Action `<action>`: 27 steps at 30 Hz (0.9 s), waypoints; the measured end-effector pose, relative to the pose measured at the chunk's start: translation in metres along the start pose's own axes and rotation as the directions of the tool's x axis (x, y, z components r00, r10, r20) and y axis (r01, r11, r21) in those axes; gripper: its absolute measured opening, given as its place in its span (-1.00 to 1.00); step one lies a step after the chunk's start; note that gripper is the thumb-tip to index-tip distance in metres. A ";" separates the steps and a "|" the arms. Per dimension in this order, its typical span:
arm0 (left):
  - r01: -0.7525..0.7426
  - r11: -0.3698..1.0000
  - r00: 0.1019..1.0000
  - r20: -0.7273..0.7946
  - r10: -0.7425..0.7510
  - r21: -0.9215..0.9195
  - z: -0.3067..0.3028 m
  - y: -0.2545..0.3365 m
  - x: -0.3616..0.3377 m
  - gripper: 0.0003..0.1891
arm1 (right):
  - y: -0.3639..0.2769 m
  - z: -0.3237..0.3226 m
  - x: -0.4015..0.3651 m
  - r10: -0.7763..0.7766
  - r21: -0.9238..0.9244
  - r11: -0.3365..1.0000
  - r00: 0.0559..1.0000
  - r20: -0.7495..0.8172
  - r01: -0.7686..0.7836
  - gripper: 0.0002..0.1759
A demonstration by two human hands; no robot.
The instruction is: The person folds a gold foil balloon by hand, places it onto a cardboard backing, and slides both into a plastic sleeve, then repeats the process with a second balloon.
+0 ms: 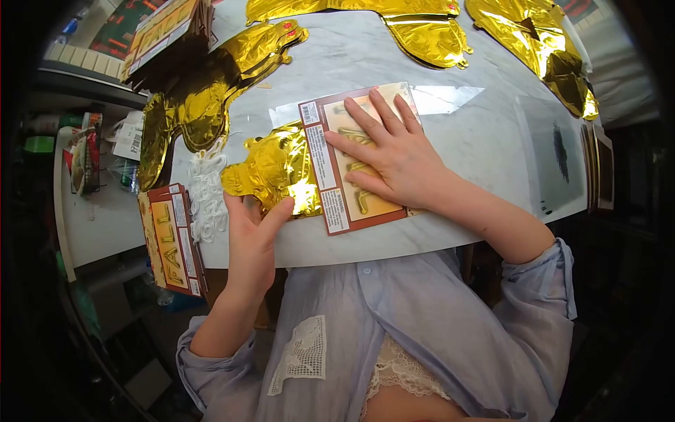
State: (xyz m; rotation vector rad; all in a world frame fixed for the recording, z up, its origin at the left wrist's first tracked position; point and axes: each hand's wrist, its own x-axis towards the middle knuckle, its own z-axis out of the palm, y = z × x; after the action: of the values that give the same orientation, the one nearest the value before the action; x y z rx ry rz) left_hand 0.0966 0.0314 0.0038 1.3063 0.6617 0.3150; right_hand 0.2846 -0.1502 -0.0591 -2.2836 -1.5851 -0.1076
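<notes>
My right hand (397,158) lies flat with fingers spread on a printed card (320,151) that has a brown-red border, label panels and gold lettering. From under the card's left side comes a folded gold foil balloon (271,165). My left hand (253,228) grips the balloon's near-left edge, its thumb on top and its other fingers partly hidden beneath the foil. Clear plastic film (450,100) shows beyond the card's far edge. Just left of the foil lies a pile of white string loops (208,186).
Gold foil balloons (200,105) lie at the far left, with more foil (425,39) along the back and at the far right (531,42). Packs of "FALL" cards (169,243) sit at the left edge, and a card stack (165,35) stands behind. Clear plastic sleeves (552,151) lie at right.
</notes>
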 end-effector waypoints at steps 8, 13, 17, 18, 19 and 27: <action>0.216 0.970 0.974 0.047 -0.223 0.110 -0.015 0.015 0.022 -0.48 | -0.001 -0.003 0.000 0.015 -0.015 1.000 0.999 0.039 -0.014 -0.28; -0.114 0.836 0.993 0.088 0.078 0.537 -0.032 -0.016 0.026 -0.56 | 0.000 -0.002 0.000 0.018 -0.008 1.000 0.999 0.034 -0.017 -0.27; -0.205 0.707 0.978 0.114 0.175 0.677 -0.030 -0.021 0.029 -0.72 | -0.002 -0.003 0.000 0.017 -0.020 1.000 0.999 0.033 -0.016 -0.27; -0.206 0.708 0.978 0.116 0.175 0.675 -0.030 -0.022 0.030 -0.72 | -0.002 -0.003 0.001 0.017 -0.031 0.999 0.999 0.037 -0.016 -0.26; -0.189 0.719 0.981 0.100 0.166 0.669 -0.031 -0.023 0.030 -0.73 | -0.003 -0.002 0.001 0.019 -0.032 0.999 0.999 0.038 -0.018 -0.26; -0.159 0.743 0.987 0.077 0.145 0.650 -0.030 -0.024 0.029 -0.76 | -0.005 0.003 0.005 -0.011 -0.021 1.000 1.000 0.023 0.011 -0.26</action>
State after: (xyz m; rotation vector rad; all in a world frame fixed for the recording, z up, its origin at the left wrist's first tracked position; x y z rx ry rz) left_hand 0.0975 0.0648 -0.0301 2.0500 0.6737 0.2013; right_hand 0.2818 -0.1432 -0.0592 -2.3005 -1.6160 -0.1020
